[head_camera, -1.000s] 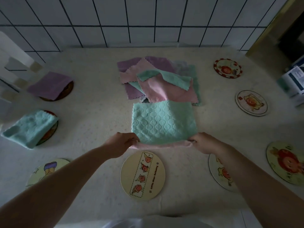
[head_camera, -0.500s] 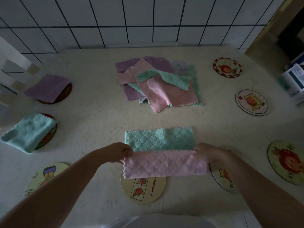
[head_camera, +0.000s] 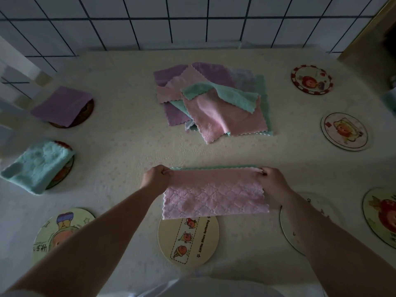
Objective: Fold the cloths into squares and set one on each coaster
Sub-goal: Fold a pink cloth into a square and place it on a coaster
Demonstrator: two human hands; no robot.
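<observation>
A cloth, pink on one face and teal on the other (head_camera: pixel 214 194), lies folded in half in front of me, pink side up, with a thin teal edge showing along its far side. My left hand (head_camera: pixel 157 179) pinches its far left corner and my right hand (head_camera: pixel 273 182) pinches its far right corner. The cloth's near edge overlaps a round cream coaster (head_camera: pixel 188 241). A pile of unfolded purple, pink and teal cloths (head_camera: pixel 214 101) sits mid-table. At the left, a folded purple cloth (head_camera: pixel 61 106) and a folded teal cloth (head_camera: pixel 36 166) each rest on a coaster.
Bare coasters lie around the table: near left (head_camera: pixel 60 230), under my right forearm (head_camera: pixel 295 230), near right (head_camera: pixel 383 215), right (head_camera: pixel 345 131) and far right (head_camera: pixel 311 79). A tiled wall (head_camera: pixel 192 20) runs behind the table.
Both hands pulled the teal-up cloth toward me off the pile, then folded its near edge over to the far edge, so the pink face now covers the teal.
</observation>
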